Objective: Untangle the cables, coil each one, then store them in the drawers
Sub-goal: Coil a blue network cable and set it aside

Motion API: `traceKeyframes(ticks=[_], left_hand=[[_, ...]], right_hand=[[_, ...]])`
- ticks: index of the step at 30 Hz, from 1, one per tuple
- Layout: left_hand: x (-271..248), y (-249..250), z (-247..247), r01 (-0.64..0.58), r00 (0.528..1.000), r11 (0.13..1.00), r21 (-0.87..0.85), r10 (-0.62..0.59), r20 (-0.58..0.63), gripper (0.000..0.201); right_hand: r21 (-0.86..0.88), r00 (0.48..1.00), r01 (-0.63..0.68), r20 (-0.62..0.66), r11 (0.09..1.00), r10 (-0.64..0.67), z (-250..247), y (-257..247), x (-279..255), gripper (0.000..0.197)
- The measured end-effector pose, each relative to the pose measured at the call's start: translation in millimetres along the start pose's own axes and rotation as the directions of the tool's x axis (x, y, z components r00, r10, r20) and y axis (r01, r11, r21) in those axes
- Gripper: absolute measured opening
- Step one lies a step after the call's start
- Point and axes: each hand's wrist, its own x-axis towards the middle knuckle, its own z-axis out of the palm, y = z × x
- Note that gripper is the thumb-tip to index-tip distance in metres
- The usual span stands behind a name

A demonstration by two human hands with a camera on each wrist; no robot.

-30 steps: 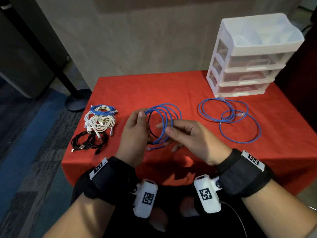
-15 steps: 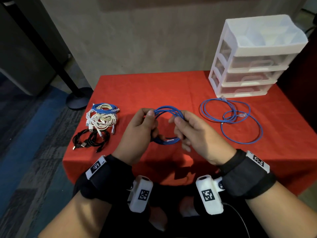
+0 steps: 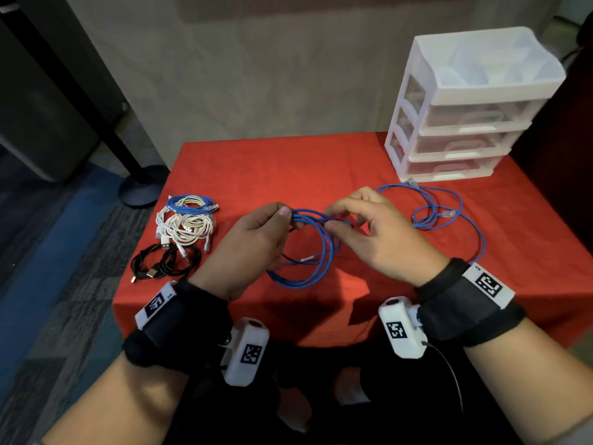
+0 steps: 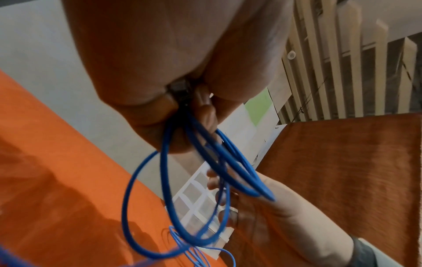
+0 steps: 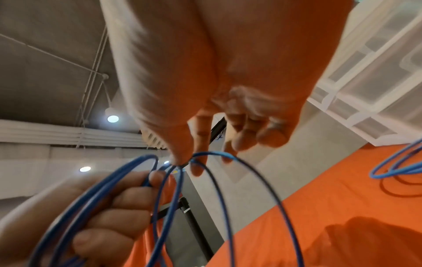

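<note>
A blue cable coil (image 3: 308,248) hangs above the red table (image 3: 321,165), held between both hands. My left hand (image 3: 256,239) grips the bundled loops at their top left, thumb on top; the left wrist view shows the loops (image 4: 205,162) running out of its curled fingers. My right hand (image 3: 369,229) pinches a strand at the top right with thumb and forefinger, the other fingers spread loosely; the right wrist view shows this pinch on the strand (image 5: 200,157). A second, loose blue cable (image 3: 449,216) lies on the cloth by the white drawer unit (image 3: 462,123), whose drawers are closed.
A pile of coiled blue, white and black cables (image 3: 179,236) lies at the table's left edge. A dark post with a round base (image 3: 141,187) stands on the floor beyond that corner. A wall runs behind the table.
The coil has been gathered smaller and both hands have risen and moved slightly away from me. My right hand went from holding a loop's side to pinching a strand at the top.
</note>
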Motion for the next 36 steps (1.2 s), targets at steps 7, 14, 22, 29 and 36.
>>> traceKeyframes(ticks=[7, 14, 22, 29, 36], left_hand=[[4, 9, -10, -0.033, 0.999, 0.999, 0.036, 0.033, -0.012, 0.04], [19, 1, -29, -0.008, 0.978, 0.999, -0.032, 0.001, -0.209, 0.032], [31, -21, -78, 0.033, 0.91, 0.991, -0.126, -0.082, -0.406, 0.033], [44, -28, -70, -0.001, 0.864, 0.971, -0.24, -0.12, -0.489, 0.033], [48, -20, -39, -0.014, 0.845, 0.946, -0.322, -0.161, -0.51, 0.034]], right_hand=[[0.5, 0.964, -0.25, 0.205, 0.829, 0.167, -13, -5, 4, 0.011], [0.238, 0.961, -0.266, 0.144, 0.934, 0.237, -28, 8, 1, 0.014], [0.589, 0.799, -0.288, -0.287, 0.755, 0.528, -73, 67, -13, 0.02], [0.472, 0.952, -0.184, -0.131, 0.862, 0.275, -88, 51, -26, 0.009], [0.088, 0.908, -0.085, 0.416, 0.992, 0.041, -39, 9, -38, 0.008]])
